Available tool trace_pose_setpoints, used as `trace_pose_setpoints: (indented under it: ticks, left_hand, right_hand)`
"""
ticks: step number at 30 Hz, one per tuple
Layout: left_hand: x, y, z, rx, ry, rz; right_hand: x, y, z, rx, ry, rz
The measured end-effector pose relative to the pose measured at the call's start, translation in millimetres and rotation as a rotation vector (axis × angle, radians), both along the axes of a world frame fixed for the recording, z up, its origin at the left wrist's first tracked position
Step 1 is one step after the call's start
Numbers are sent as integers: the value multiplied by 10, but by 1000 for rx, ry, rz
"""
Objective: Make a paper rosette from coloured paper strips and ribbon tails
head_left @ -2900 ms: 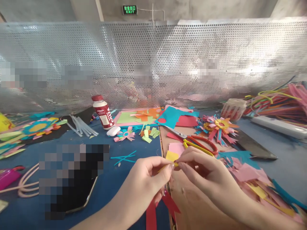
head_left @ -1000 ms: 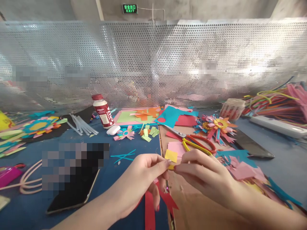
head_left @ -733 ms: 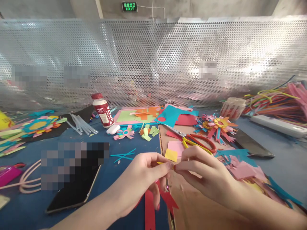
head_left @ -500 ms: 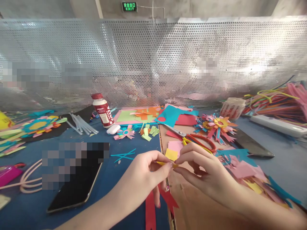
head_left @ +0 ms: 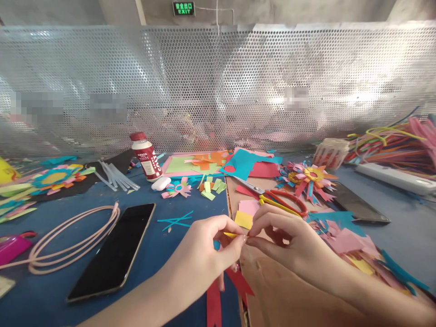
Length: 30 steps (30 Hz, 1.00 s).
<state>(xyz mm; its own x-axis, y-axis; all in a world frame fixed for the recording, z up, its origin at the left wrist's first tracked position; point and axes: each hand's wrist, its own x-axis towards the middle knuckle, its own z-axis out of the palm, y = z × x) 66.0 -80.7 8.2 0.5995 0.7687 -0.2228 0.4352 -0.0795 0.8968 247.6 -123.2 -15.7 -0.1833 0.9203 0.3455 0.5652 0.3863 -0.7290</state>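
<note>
My left hand [head_left: 213, 240] pinches a small folded piece of yellow paper [head_left: 230, 235] between thumb and forefinger. My right hand [head_left: 282, 231] meets it fingertip to fingertip, its thumb and forefinger closed at the paper's right end, which they mostly hide. Under my left hand a bit of blue shows, too covered to name. Red paper strips [head_left: 214, 304] lie below my hands. Just beyond my fingers are a yellow paper square [head_left: 244, 220] and a pink one [head_left: 250, 207]. Scissors with red and yellow handles [head_left: 289, 202] lie behind my right hand.
A phone [head_left: 112, 254] and coiled cable [head_left: 73, 231] lie left. A bottle [head_left: 146, 156], a paper flower [head_left: 177, 188] and coloured sheets [head_left: 245, 163] stand or lie farther back. Paper scraps [head_left: 350, 236], a layered paper flower [head_left: 311, 177] and a dark phone [head_left: 361, 206] are at right.
My right fingertips have shifted slightly and drawn closer together at the paper's end. Less of the yellow paper shows between my hands. A bit of blue now shows under my left hand.
</note>
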Motion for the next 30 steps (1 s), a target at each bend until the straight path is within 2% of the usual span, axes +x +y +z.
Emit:
trace_pose_setpoints:
  ticks: [4, 9, 14, 20, 24, 30]
  left_hand:
    - [-23, 27, -19, -132, -113, -38]
    - [-36, 41, -53, -227, -168, -21]
    - [-28, 29, -62, -173, -153, -28]
    - [-4, 9, 8, -133, -68, -19]
    - [-4, 17, 43, -168, -95, -20]
    - [-3, 30, 59, -248, -158, -23]
  right_hand:
    - [27, -17, -25, 87, -10, 72]
    - [38, -10, -33, 215, -26, 122]
    - [21, -13, -18, 124, 20, 81]
    - [-4, -25, 8, 36, 50, 51]
    - [6, -20, 11, -25, 51, 53]
    - [25, -25, 13, 18, 73, 116]
